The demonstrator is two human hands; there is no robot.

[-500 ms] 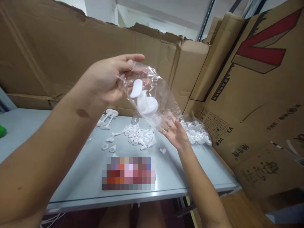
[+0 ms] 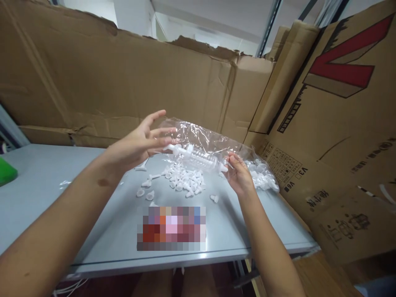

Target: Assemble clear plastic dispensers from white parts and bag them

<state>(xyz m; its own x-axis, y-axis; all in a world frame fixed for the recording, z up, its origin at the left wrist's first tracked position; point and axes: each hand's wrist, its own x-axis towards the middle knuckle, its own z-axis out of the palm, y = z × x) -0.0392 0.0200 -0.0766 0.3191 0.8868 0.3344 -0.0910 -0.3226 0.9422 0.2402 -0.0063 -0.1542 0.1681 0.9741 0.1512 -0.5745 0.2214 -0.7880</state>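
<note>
A clear plastic bag [image 2: 204, 138] with a white pump dispenser head [image 2: 194, 157] inside hangs level above the table, stretched between my hands. My left hand [image 2: 139, 142] is at the bag's left end, fingers spread, its fingertips touching the plastic. My right hand [image 2: 238, 175] pinches the bag's right end, by the pump's threaded collar. Below lies a heap of small white plastic parts [image 2: 185, 179] on the grey table [image 2: 93, 222].
A second clear bag of white parts [image 2: 262, 175] lies at the table's right side. Tall cardboard sheets [image 2: 123, 78] wall in the back, and printed cardboard boxes [image 2: 334, 136] lean at the right. A green object [image 2: 6, 171] sits at the far left edge.
The bag with the pump has come down from chest height to just above the parts heap and turned level. My left hand opened its grip; my right hand closed on the bag's end.
</note>
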